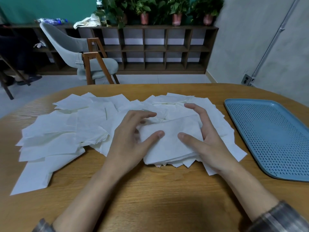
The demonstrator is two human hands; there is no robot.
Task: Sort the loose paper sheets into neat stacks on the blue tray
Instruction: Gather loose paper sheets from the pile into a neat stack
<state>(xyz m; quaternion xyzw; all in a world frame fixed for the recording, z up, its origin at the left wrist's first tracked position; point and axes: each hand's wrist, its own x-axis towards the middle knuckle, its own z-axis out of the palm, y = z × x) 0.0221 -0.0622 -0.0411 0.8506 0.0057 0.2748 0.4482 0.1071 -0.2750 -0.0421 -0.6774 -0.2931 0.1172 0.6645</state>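
Grey sleeves (pixel 280 216) end at two bare forearms above the wooden table (pixel 150 195). The left hand (pixel 130 143) and right hand (pixel 212 144) stand on either side of a small stack of paper (pixel 170 144), each with its thumb laid on top and its fingers loosely spread along the edge, not closed round it. Loose sheets (pixel 55 136) lie scattered left of the left hand and beyond both hands, the blue tray (pixel 267 136) sits right of the right hand, apart from it, and a grey chair (pixel 75 46) stands farther off.
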